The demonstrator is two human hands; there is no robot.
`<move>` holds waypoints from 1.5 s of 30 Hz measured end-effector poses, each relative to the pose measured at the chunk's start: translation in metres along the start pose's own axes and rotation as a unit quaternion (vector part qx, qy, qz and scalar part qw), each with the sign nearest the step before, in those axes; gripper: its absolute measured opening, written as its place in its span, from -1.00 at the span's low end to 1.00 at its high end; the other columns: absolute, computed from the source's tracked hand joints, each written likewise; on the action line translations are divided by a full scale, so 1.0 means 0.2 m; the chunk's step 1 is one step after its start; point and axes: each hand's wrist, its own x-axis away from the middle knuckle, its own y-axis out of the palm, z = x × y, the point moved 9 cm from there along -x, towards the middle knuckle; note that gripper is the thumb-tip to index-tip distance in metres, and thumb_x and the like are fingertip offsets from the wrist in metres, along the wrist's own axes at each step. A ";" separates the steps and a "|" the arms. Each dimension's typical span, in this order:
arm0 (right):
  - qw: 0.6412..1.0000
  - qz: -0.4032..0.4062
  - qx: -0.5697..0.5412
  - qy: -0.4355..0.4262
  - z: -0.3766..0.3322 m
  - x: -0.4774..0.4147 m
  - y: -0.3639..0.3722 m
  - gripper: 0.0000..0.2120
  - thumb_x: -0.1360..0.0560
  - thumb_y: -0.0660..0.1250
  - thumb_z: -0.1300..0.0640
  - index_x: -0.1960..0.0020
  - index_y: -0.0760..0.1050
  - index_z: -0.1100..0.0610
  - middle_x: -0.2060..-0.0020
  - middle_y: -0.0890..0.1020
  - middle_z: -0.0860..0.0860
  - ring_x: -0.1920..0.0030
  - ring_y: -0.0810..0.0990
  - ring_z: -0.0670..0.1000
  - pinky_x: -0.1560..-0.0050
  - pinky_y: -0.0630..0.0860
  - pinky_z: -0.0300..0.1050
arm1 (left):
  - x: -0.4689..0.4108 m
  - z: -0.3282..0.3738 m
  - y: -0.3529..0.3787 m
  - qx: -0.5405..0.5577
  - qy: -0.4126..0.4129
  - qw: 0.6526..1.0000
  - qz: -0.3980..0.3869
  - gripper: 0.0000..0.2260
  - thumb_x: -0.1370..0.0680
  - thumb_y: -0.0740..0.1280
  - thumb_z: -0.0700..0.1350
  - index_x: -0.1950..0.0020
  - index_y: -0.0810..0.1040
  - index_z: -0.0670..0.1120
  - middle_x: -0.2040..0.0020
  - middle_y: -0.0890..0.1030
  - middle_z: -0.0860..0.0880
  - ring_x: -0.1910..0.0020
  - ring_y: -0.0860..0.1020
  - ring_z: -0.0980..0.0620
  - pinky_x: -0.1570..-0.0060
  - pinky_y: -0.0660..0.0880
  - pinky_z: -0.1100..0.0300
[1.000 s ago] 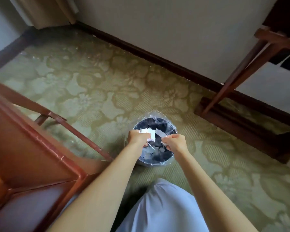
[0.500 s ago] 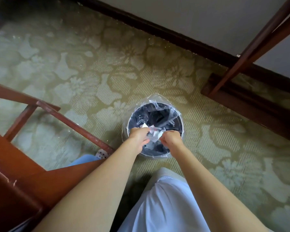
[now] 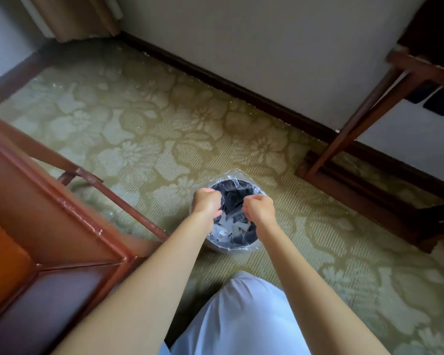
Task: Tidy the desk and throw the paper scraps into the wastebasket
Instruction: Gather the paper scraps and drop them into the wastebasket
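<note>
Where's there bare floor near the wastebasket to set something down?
Open carpet lies between wastebasket and baseboard, and rightward toward the luggage rack. Crowded: left hand and right hand over it, wooden rail close on its left.

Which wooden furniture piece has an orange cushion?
The chair left of the wastebasket; the wooden stand on the right shows only bare legs.

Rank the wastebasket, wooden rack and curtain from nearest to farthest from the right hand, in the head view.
1. Wastebasket: directly beneath the right hand.
2. Wooden rack: on the floor to its right, against the wall.
3. Curtain: far corner, upper left.
</note>
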 end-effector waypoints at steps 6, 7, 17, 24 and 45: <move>0.977 0.051 0.059 -0.197 -0.62 0.50 -0.11 -0.74 -0.50 0.17 0.22 -0.09 0.57 0.14 -0.05 0.64 0.07 -0.09 0.59 0.08 -0.17 0.51 -0.01 | 0.54 0.53 -0.20 -0.005 0.221 0.975 0.007 -0.78 -0.56 0.16 -0.27 -0.12 0.53 -0.10 0.21 0.52 0.05 0.05 0.56 -0.02 -0.13 0.55 0.03; 0.969 0.058 0.063 -0.233 -0.72 0.62 -0.12 -0.73 -0.50 0.17 0.23 -0.10 0.57 0.13 -0.06 0.64 0.06 -0.09 0.58 0.07 -0.16 0.51 -0.03 | 0.66 0.61 -0.27 -0.001 0.260 0.966 0.010 -0.80 -0.56 0.17 -0.26 -0.08 0.53 -0.09 0.19 0.54 0.05 0.05 0.58 -0.01 -0.12 0.56 0.04; 0.843 -0.011 0.046 -0.536 -1.23 1.92 0.29 -0.81 -0.53 0.19 0.22 -0.02 0.57 0.13 0.05 0.66 0.00 0.02 0.60 0.00 -0.08 0.49 -0.08 | 1.55 0.76 -1.38 0.028 0.473 0.852 0.224 -0.74 -0.53 0.20 -0.21 0.27 0.49 0.10 0.14 0.63 -0.05 0.07 0.63 -0.08 -0.07 0.56 0.02; 0.778 -0.158 0.176 -0.582 -1.04 2.35 1.07 -0.80 -0.51 0.21 0.23 -0.05 0.57 0.19 -0.04 0.65 0.09 -0.08 0.59 0.10 -0.09 0.47 -0.05 | 1.50 0.24 -2.21 0.038 0.355 0.858 0.370 -0.79 -0.46 0.23 -0.19 0.34 0.46 0.05 0.06 0.65 -0.22 0.00 0.61 -0.23 -0.09 0.54 -0.10; 0.534 -0.023 0.571 -0.622 -1.32 2.17 2.17 -0.70 -0.54 0.17 0.22 -0.23 0.48 0.18 -0.36 0.25 0.16 -0.40 0.18 0.17 -0.24 0.32 0.00 | 0.98 0.34 -2.88 -0.160 0.226 0.874 0.399 -0.78 -0.56 0.29 -0.17 -0.19 0.54 -0.17 -0.27 0.51 -0.13 -0.27 0.44 -0.12 -0.18 0.40 0.09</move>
